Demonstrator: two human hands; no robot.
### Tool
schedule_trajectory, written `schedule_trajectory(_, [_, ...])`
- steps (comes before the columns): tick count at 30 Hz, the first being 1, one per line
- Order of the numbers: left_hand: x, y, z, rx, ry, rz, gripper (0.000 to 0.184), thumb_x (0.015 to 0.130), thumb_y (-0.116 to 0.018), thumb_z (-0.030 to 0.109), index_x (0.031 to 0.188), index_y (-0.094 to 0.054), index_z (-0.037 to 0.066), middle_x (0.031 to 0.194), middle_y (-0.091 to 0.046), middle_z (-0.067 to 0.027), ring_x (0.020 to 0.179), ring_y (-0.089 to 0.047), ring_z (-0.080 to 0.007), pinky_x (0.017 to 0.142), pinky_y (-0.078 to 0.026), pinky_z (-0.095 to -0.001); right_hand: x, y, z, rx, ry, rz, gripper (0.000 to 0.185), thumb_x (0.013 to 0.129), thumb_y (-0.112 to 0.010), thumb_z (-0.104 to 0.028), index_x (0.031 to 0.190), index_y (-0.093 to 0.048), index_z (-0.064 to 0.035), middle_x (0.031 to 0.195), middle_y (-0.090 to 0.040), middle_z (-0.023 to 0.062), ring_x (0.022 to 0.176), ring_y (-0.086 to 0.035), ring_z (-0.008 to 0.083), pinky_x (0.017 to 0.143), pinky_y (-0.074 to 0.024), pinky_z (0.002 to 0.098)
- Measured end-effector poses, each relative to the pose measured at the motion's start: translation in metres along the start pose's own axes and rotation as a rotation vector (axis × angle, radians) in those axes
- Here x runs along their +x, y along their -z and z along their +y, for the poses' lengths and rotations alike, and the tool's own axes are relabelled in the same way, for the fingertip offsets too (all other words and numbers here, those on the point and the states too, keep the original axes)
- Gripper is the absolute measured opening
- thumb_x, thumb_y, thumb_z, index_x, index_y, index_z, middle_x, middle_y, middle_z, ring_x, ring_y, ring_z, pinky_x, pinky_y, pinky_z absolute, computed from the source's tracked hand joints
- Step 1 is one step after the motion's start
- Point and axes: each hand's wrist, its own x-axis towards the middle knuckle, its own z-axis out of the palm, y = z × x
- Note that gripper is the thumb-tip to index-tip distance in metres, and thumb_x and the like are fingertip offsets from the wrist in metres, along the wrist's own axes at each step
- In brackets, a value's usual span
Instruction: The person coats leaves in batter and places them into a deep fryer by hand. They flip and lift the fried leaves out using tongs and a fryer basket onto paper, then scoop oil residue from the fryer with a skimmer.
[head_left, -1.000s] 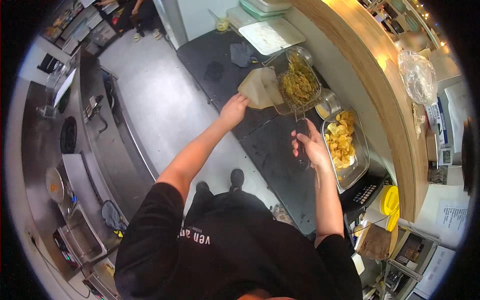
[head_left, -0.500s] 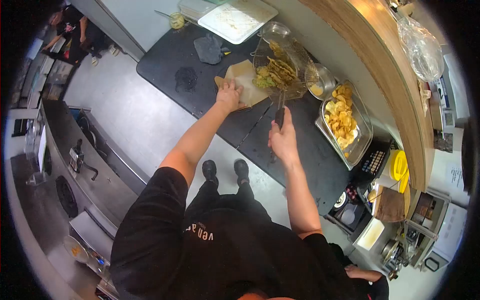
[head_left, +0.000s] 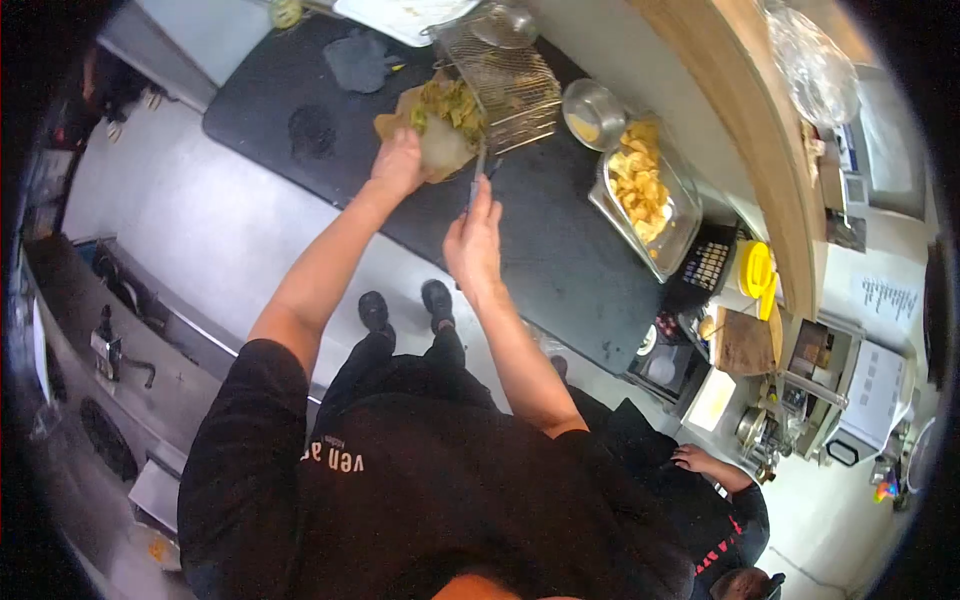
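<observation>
My right hand [head_left: 475, 240] is wrapped round the handle of a wire fry basket [head_left: 505, 85], which is tipped on its side above the dark counter. Against its left side lie fried, greenish-gold battered pieces [head_left: 447, 105] on a sheet of brown parchment paper [head_left: 445, 150]. At the paper's near left edge is my left hand [head_left: 400, 160], slightly blurred, its fingers drawn together on the paper. Whatever lies beneath the paper is mostly hidden.
Right of the basket stand a metal bowl [head_left: 594, 115] and a clear tray of chips [head_left: 640, 190]. A dark slate piece [head_left: 358, 62] and a white tray [head_left: 405, 18] lie farther back. A co-worker [head_left: 690, 510] stands close at my right.
The basket has tipped over, and the fried pieces have passed from it onto the paper. My left hand's spread fingers have drawn together at the paper's edge. The view has shifted.
</observation>
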Motion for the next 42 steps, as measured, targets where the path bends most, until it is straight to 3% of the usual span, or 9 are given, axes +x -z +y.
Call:
schedule_trajectory(4, [-0.016, 0.020, 0.015, 0.089, 0.105, 0.004, 0.081, 0.068, -0.080, 0.028, 0.127, -0.037, -0.008, 0.121, -0.049, -0.0216, 0.116, -0.052, -0.0352, 0.105, -0.033, -0.0541, -0.002, -0.013, 0.002, -0.044, 0.005, 0.008, 0.065, 0.084, -0.047, 0.002, 0.143, -0.020, -0.0012, 0.115, -0.042, 0.0304, 0.094, -0.055, 0.0493, 0.082, -0.0464, 0.0506])
schedule_trajectory(5, [-0.020, 0.018, 0.014, 0.079, 0.104, 0.080, 0.062, 0.070, -0.078, 0.028, 0.115, -0.049, -0.003, 0.115, -0.052, -0.0196, 0.115, -0.053, -0.0345, 0.104, -0.034, -0.0553, -0.002, -0.016, 0.005, -0.042, 0.004, 0.000, 0.065, 0.084, -0.047, 0.002, 0.143, -0.020, -0.0012, 0.115, -0.042, 0.0304, 0.094, -0.055, 0.0493, 0.082, -0.0464, 0.0506])
schedule_trajectory(11, [-0.029, 0.009, -0.012, -0.146, -0.102, 0.115, 0.034, 0.073, -0.076, 0.027, 0.091, -0.060, 0.003, 0.105, -0.054, -0.0181, 0.103, -0.055, -0.0365, 0.098, -0.042, -0.0494, -0.007, -0.020, 0.002, -0.041, -0.046, -0.026, 0.067, 0.084, -0.049, 0.003, 0.144, -0.020, -0.0038, 0.113, -0.042, 0.0286, 0.096, -0.054, 0.0482, 0.085, -0.0454, 0.0503])
schedule_trajectory(14, [-0.035, 0.035, -0.009, -0.269, 0.013, 0.109, 0.033, 0.074, -0.072, 0.020, 0.097, -0.057, 0.003, 0.102, -0.054, -0.0176, 0.100, -0.054, -0.0365, 0.097, -0.041, -0.0463, -0.013, -0.012, 0.004, -0.033, 0.029, 0.022, 0.066, 0.083, -0.049, 0.003, 0.143, -0.022, -0.0042, 0.115, -0.043, 0.0280, 0.100, -0.053, 0.0474, 0.087, -0.0441, 0.0487])
schedule_trajectory(20, [-0.009, 0.014, -0.043, -0.218, 0.043, 0.608, 0.050, 0.071, -0.063, 0.011, 0.119, -0.051, 0.003, 0.116, -0.055, -0.0191, 0.111, -0.050, -0.0371, 0.099, -0.037, -0.0461, -0.014, 0.007, -0.002, -0.011, -0.033, 0.040, 0.059, 0.086, -0.046, 0.001, 0.142, -0.026, -0.0030, 0.116, -0.044, 0.0286, 0.102, -0.052, 0.0461, 0.090, -0.0428, 0.0473])
schedule_trajectory(25, [-0.008, 0.032, -0.011, -0.242, -0.010, 0.290, 0.089, 0.070, -0.073, 0.031, 0.143, -0.028, 0.005, 0.146, -0.031, -0.0195, 0.142, -0.018, -0.0378, 0.111, -0.018, -0.0613, -0.006, 0.000, -0.004, -0.028, 0.047, 0.048, 0.064, 0.085, -0.047, 0.003, 0.143, -0.022, -0.0025, 0.114, -0.042, 0.0297, 0.096, -0.054, 0.0485, 0.083, -0.0456, 0.0492])
schedule_trajectory(29, [-0.004, 0.019, 0.024, -0.172, -0.051, 0.291, 0.111, 0.063, -0.081, 0.048, 0.145, -0.020, 0.004, 0.149, -0.024, -0.0180, 0.142, -0.013, -0.0385, 0.106, -0.014, -0.0694, -0.005, -0.005, -0.011, 0.016, 0.052, 0.049, 0.062, 0.084, -0.046, 0.004, 0.142, -0.025, -0.0017, 0.114, -0.044, 0.0287, 0.100, -0.053, 0.0456, 0.088, -0.0438, 0.0474])
schedule_trajectory(37, [0.001, 0.012, 0.031, -0.160, 0.180, 0.226, 0.097, 0.070, -0.076, 0.025, 0.146, -0.020, 0.005, 0.149, -0.024, -0.0183, 0.142, -0.013, -0.0385, 0.106, -0.012, -0.0704, -0.010, 0.014, -0.008, 0.026, 0.055, 0.027, 0.058, 0.086, -0.046, 0.003, 0.141, -0.028, -0.0025, 0.113, -0.046, 0.0254, 0.102, -0.052, 0.0419, 0.091, -0.0415, 0.0447])
schedule_trajectory(42, [-0.006, 0.008, 0.001, -0.181, 0.174, 0.285, 0.086, 0.072, -0.072, 0.026, 0.144, -0.027, 0.006, 0.147, -0.027, -0.0186, 0.141, -0.015, -0.0402, 0.106, -0.014, -0.0706, -0.001, 0.024, 0.010, -0.048, 0.111, -0.025, 0.065, 0.083, -0.048, 0.005, 0.142, -0.023, -0.0016, 0.111, -0.042, 0.0279, 0.094, -0.054, 0.0473, 0.083, -0.0459, 0.0480])
